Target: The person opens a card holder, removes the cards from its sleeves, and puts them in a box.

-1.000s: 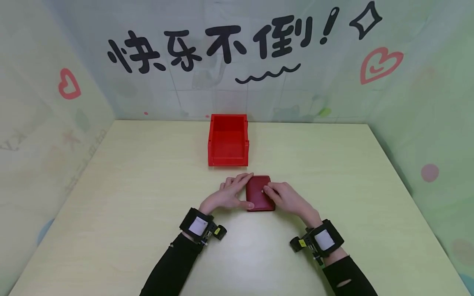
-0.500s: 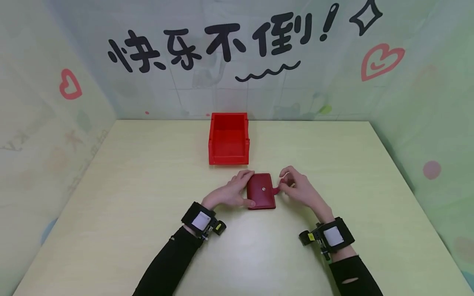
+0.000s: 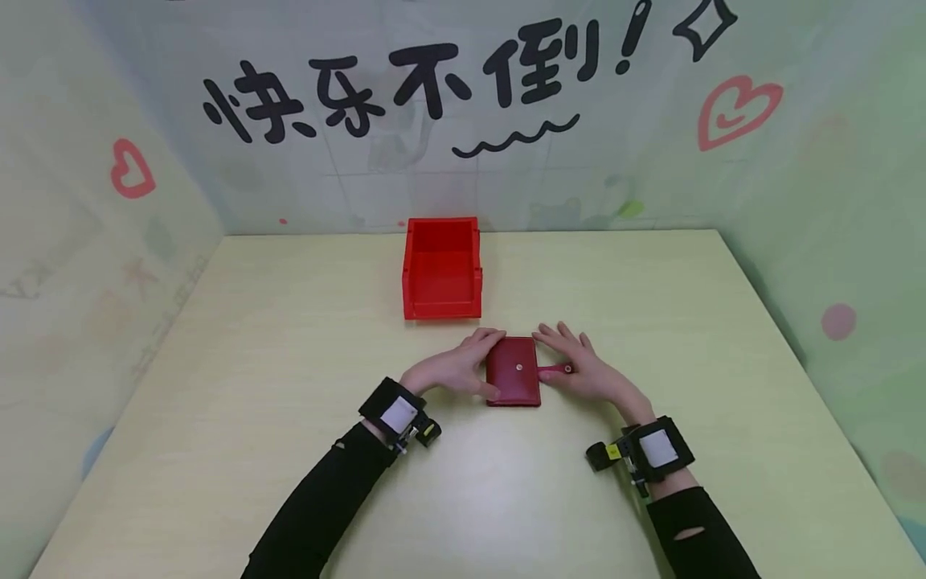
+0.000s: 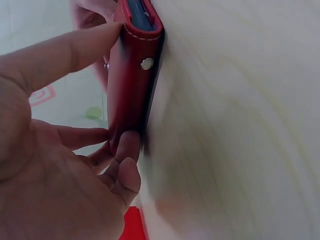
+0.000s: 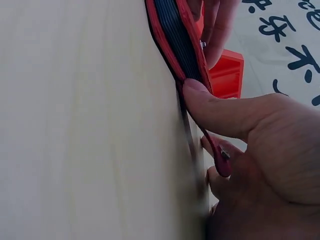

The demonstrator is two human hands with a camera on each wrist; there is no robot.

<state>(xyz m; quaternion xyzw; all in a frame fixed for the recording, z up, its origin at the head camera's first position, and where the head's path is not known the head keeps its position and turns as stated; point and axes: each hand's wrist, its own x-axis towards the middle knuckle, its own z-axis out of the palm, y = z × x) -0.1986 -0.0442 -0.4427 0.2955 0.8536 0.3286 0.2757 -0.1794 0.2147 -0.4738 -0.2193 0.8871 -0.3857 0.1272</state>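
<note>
A dark red card holder (image 3: 514, 371) with a snap button lies closed on the table in the head view. Its strap (image 3: 555, 368) sticks out to the right, unfastened. My left hand (image 3: 456, 368) holds the left side, thumb at the near corner and fingers at the far one. In the left wrist view its stitched spine (image 4: 131, 85) and a metal stud show. My right hand (image 3: 589, 374) is at the right side, its fingers stretched toward the far corner. Its thumb (image 5: 220, 112) touches the edge by the strap, below layered dark sleeves (image 5: 176, 37) in the right wrist view.
A red open bin (image 3: 442, 277) stands behind the card holder, near the back wall. Pale wood-grain tabletop (image 3: 304, 322) surrounds the hands. Printed cloth walls (image 3: 347, 189) enclose the table at the back and both sides.
My right hand has moved from the snap to the right, pulling the strap open, then let go of its tip and moved to the holder's right edge. The left hand stays on the left side.
</note>
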